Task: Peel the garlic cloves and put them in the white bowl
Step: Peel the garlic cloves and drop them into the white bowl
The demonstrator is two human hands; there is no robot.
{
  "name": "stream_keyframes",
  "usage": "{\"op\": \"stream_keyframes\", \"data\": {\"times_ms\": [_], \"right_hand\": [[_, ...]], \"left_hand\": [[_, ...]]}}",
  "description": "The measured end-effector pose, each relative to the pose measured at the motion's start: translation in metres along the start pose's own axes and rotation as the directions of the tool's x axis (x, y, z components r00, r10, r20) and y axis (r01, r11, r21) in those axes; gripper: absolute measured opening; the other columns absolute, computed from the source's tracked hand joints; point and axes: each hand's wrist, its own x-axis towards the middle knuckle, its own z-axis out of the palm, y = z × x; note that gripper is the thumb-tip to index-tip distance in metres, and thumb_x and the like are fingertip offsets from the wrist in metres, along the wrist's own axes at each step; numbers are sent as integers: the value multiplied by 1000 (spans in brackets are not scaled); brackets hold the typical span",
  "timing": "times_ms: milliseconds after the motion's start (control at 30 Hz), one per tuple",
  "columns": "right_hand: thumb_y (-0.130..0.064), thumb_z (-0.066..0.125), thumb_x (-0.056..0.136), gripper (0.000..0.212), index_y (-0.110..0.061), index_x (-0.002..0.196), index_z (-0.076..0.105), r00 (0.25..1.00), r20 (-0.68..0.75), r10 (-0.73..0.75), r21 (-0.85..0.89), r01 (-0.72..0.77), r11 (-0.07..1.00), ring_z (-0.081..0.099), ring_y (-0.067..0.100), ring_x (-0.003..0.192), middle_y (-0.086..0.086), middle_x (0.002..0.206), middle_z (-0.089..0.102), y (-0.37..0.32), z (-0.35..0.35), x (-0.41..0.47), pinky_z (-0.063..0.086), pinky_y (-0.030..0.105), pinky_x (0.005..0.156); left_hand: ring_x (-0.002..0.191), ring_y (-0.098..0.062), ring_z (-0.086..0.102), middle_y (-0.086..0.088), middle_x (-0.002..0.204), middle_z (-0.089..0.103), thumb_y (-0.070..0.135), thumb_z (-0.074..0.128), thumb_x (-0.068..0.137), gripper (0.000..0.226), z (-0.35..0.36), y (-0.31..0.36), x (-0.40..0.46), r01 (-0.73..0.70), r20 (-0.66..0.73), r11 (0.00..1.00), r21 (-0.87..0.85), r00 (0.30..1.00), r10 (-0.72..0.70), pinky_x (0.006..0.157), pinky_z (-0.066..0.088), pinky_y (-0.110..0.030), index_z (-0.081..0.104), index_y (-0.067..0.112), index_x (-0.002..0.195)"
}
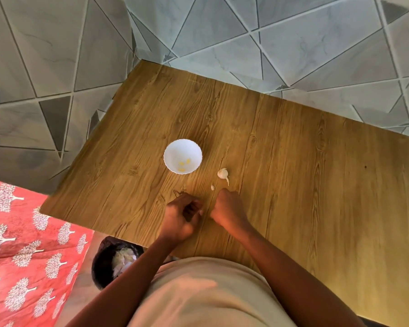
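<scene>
Watching through the head camera, looking down on a wooden table (293,161) that fills the middle and right of the frame.

White bowl (182,156) sits just left of centre. I count three small yellowish peeled cloves (184,164) lying in its bottom, toward the near side.

Garlic head (223,173) lies on the table just right of and slightly below the bowl, not touching it, its stem pointing toward the lower right. One loose clove (212,187) rests on the wood below and a little left of the head, apart from it.

Left hand (181,217) is low centre over the table, fingers curled inward. Something pale shows at the fingertips, but I cannot tell whether it is a clove or skin, so I cannot say for sure what it holds.

Right hand (228,208) sits just beside the left, fingers curled into a fist with its knuckles toward the garlic head. The loose clove lies just above it. Its palm side is hidden, so whether it grips anything I cannot tell.

Lower left, beside the table edge: a dark bin (104,263) with pale papery scraps inside. Further left, a red cloth (21,256) printed with white trees. Grey tiled floor (222,31) with angular lines across the top of the frame.
</scene>
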Motion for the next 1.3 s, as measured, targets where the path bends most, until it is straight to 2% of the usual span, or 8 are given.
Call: {"op": "stream_keyframes", "data": {"times_ms": [267,400,533,833,933,1033,1167,1300], "right_hand": [[-18,70,94,25,-9,116,62,999,-15,-53,-66,52,996,65,27,102,10,109,67,-18,1,-4,53,34,79],[-19,77,90,17,-6,97,70,989,143,23,241,-58,969,72,18,77,6,85,74,8,-1,3,58,33,67],[-18,71,96,11,-14,86,74,973,225,-46,592,-99,800,65,11,62,3,70,72,33,-5,-5,53,26,61],[-4,69,95,6,-3,96,75,970,197,-142,817,-82,571,64,10,63,4,72,72,43,-11,-29,50,22,57],[-1,71,92,9,-8,88,74,992,93,-83,768,-18,640,64,6,60,1,70,71,40,-15,-31,51,21,57],[-2,77,85,16,-17,80,74,985,-139,-99,588,162,792,68,7,70,-6,75,70,38,-13,-32,56,25,68],[-3,79,73,16,-10,87,74,908,-272,-319,170,371,913,65,17,76,2,83,71,38,-11,-36,50,26,67],[-9,91,52,38,-6,85,73,764,-318,-561,-237,509,827,67,24,74,8,82,69,37,-9,-40,53,29,58]], "left_hand": [[79,-9,68,4,90,70,-7,71,70,32,0,-3,3,4,7,1000,23,1000,-4,67,58,-36,75,13,95],[83,-7,71,11,96,75,-1,77,77,34,1,-1,5,63,56,998,-3,996,-63,74,60,-32,79,19,104],[89,-9,74,10,97,79,6,85,81,28,-1,13,11,66,132,993,-99,990,-53,80,58,-24,82,21,105],[84,-8,72,2,92,76,-12,66,82,28,5,30,16,-112,50,992,-62,992,115,72,61,-30,80,7,97],[76,-3,69,1,88,74,-19,68,82,29,8,37,18,-129,27,991,-34,991,130,67,56,-20,79,5,94],[68,-8,69,3,83,75,-12,72,85,24,12,42,17,-64,24,997,-41,998,65,61,57,-28,80,9,92],[63,-13,69,5,76,76,-4,72,88,20,16,46,12,88,16,993,-76,996,-87,61,58,-34,81,14,90],[61,-13,69,3,70,75,-5,72,89,21,15,51,12,252,72,962,-101,967,-246,63,59,-33,82,13,89]]}}
